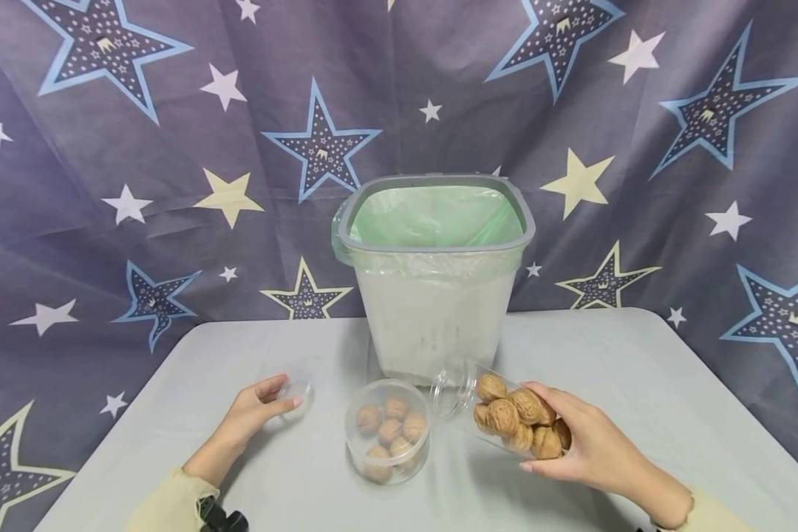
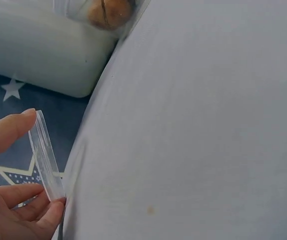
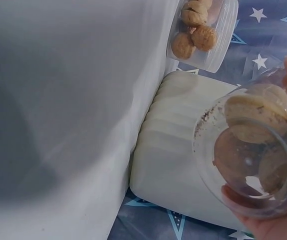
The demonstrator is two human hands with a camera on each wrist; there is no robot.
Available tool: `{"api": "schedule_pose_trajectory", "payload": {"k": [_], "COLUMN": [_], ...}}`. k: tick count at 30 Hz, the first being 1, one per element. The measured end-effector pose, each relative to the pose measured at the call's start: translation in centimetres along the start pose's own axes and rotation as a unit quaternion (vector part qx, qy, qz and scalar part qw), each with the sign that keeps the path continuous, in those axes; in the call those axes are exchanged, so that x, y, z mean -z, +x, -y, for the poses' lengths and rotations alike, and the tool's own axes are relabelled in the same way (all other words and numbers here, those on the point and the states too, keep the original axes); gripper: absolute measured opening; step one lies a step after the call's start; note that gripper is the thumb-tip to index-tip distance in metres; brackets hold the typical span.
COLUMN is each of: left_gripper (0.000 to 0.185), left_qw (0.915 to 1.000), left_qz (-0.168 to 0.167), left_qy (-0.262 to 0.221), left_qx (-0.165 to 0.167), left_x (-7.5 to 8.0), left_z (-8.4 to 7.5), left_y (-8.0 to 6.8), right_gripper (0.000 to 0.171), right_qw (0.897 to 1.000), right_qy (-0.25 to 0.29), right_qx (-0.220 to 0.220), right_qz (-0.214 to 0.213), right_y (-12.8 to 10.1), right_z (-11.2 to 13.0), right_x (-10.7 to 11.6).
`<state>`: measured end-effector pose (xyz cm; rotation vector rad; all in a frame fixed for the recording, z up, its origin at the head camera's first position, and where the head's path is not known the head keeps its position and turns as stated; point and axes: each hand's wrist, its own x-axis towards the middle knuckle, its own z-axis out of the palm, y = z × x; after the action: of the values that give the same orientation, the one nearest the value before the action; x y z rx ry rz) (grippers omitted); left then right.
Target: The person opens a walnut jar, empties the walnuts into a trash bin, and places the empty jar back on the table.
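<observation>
Two clear jars of walnuts, one loose clear lid and one lined bin sit before the person on a pale table (image 1: 638,355). At the left, the left hand (image 1: 256,414) pinches the clear lid (image 1: 297,390) on edge between thumb and fingertips, just above the tabletop. The left wrist view shows that lid (image 2: 44,155) edge-on, held from thumb tip down to curled fingers, which the head view cannot resolve. In the middle stands the upright jar (image 1: 387,431), open-topped, with about six walnuts inside. Behind it stands the bin (image 1: 435,281), grey-rimmed with a green liner. At the right, the right hand (image 1: 581,443) wraps its fingers around the tilted jar (image 1: 499,417), its mouth pointing toward the upright jar; roughly seven walnuts show. Only the right wrist view looks into the tilted jar's mouth (image 3: 246,155).
</observation>
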<state>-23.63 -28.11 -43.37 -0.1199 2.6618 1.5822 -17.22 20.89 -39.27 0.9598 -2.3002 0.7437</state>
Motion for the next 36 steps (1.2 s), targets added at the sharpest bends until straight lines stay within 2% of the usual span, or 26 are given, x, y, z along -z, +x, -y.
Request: {"api": "schedule_pose_trajectory", "payload": {"k": [5,15,21,24,36], "left_gripper": [0.072,0.073,0.077,0.078,0.077], "left_qw": [0.9998,0.9987,0.9953,0.9945,0.996], "left_qz": [0.005,-0.004,0.001,-0.003,0.009], "left_qy": [-0.016,-0.013,0.037,0.05,0.04], "left_qx": [-0.009,-0.049,-0.09,-0.093,-0.079], "left_x": [0.0,0.1,-0.1,-0.2,0.0], "left_z": [0.6,2.1,2.5,2.4,0.9], "left_y": [0.4,1.2,1.1,1.0,0.4], "right_gripper": [0.09,0.09,0.091,0.091,0.09], "right_qw": [1.0,1.0,1.0,1.0,1.0], "right_qy": [0.0,-0.006,-0.004,-0.002,0.014], "right_qx": [-0.002,-0.012,-0.007,-0.004,-0.014], "right_qz": [0.001,0.008,0.001,0.001,0.002], "right_y": [0.0,0.0,0.1,0.2,0.7], "right_z": [0.0,0.1,0.1,0.1,-0.2], "right_x": [-0.1,-0.3,-0.4,-0.4,0.7]}}
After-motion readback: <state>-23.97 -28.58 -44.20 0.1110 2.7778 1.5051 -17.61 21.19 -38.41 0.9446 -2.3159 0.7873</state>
